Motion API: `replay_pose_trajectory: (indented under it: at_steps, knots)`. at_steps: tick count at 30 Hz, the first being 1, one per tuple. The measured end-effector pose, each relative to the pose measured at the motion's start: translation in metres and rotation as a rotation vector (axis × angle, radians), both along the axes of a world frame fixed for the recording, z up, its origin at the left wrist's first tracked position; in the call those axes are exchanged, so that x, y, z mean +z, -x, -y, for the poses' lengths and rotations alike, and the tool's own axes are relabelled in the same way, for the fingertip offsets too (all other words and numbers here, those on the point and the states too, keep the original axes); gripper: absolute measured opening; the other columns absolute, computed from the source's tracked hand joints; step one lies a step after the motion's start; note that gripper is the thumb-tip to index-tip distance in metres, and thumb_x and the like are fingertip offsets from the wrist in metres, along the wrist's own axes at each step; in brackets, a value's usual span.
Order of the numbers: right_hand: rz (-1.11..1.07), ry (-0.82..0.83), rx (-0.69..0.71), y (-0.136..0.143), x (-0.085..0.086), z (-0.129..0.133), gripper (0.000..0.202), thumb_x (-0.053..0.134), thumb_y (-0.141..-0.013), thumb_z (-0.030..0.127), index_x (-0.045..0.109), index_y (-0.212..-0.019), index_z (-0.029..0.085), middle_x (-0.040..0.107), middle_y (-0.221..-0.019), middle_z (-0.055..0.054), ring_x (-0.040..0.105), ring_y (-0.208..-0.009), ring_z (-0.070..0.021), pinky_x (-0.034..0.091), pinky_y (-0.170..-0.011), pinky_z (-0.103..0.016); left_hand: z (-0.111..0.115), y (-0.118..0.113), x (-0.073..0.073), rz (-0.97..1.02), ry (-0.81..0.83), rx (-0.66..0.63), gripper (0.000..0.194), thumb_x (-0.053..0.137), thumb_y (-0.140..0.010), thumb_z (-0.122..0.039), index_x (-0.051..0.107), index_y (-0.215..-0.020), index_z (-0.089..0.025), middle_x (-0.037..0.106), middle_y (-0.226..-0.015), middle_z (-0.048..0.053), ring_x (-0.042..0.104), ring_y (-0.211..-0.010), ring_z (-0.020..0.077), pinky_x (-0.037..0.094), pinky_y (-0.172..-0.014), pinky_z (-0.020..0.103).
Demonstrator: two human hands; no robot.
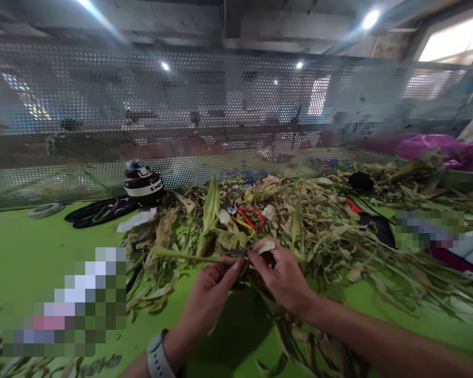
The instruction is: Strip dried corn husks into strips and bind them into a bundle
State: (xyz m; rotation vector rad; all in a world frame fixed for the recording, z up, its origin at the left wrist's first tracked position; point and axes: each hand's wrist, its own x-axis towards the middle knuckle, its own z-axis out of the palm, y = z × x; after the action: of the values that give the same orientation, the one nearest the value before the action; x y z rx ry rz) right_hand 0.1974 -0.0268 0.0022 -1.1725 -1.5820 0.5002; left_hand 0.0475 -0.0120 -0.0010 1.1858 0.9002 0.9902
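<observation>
My left hand (213, 283), with a pale watch strap (158, 356) at its wrist, pinches a long yellow-green plant stem (181, 255) that points left. Close beside it, my right hand (281, 275) has thumb and fingers pressed together on dried leaf at the same bundle, and a pale leaf piece (265, 247) shows at its fingers. Just beyond both hands lie scissors (254, 218) with red and yellow handles. To their left a broad green husk-like leaf (210, 212) stands up from the heap.
A heap of dried leaves and stems (311, 215) covers much of the green table (31, 236). At its back left stands a black-and-white jar-like container (143, 186). A perforated metal screen (205, 105) rises behind. A pink plastic bag (437, 149) lies at the back right.
</observation>
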Motion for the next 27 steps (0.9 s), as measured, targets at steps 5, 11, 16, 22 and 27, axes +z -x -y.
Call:
replay_pose_trajectory:
  at_steps: [5,11,16,22,27]
  knots:
    - [-0.141,0.145,0.028,-0.002,-0.002,-0.002,0.018,0.05,-0.083,0.034,0.053,-0.079,0.016,0.055,-0.07,-0.001,0.052,-0.063,-0.0125,0.044,-0.058,-0.023,0.002,0.0,0.004,0.017,0.017,-0.048,0.029,0.074,-0.061,-0.035,0.065,-0.081,-0.016,0.067,-0.068,0.001,0.057,-0.065,0.014,0.049,-0.06,0.024]
    - [-0.209,0.383,0.076,-0.001,0.005,-0.001,0.031,0.05,-0.083,0.046,0.052,-0.079,0.015,0.055,-0.067,0.0,0.049,-0.057,-0.0102,0.04,-0.05,-0.021,-0.005,0.002,0.008,-0.013,0.068,0.056,0.028,0.076,-0.055,-0.034,0.067,-0.073,-0.015,0.068,-0.065,0.002,0.058,-0.062,0.0146,0.047,-0.054,0.023]
    - [0.201,0.327,0.189,0.001,0.001,0.008,0.02,0.054,-0.083,0.035,0.055,-0.085,0.015,0.057,-0.063,0.002,0.049,-0.054,-0.0092,0.036,-0.049,-0.019,-0.01,0.008,0.007,-0.05,0.037,0.2,0.027,0.076,-0.056,-0.032,0.071,-0.077,-0.016,0.07,-0.077,0.004,0.061,-0.073,0.0169,0.047,-0.063,0.024]
    - [0.911,-0.427,0.068,-0.005,0.01,0.01,0.015,0.045,-0.088,0.018,0.06,-0.083,0.016,0.061,-0.08,-0.004,0.054,-0.078,-0.0159,0.04,-0.072,-0.03,-0.015,0.014,0.007,-0.16,-0.01,0.075,0.035,0.075,-0.059,-0.033,0.071,-0.089,-0.015,0.07,-0.075,0.005,0.058,-0.063,0.0145,0.044,-0.059,0.024]
    - [0.941,-0.697,0.115,-0.015,0.021,0.003,0.016,0.043,-0.089,0.013,0.059,-0.087,0.015,0.063,-0.087,-0.004,0.053,-0.091,-0.0158,0.032,-0.095,-0.034,-0.014,0.017,0.018,-0.185,-0.065,-0.177,0.02,0.074,-0.061,-0.029,0.072,-0.075,-0.015,0.07,-0.077,0.007,0.06,-0.07,0.0163,0.046,-0.067,0.026]
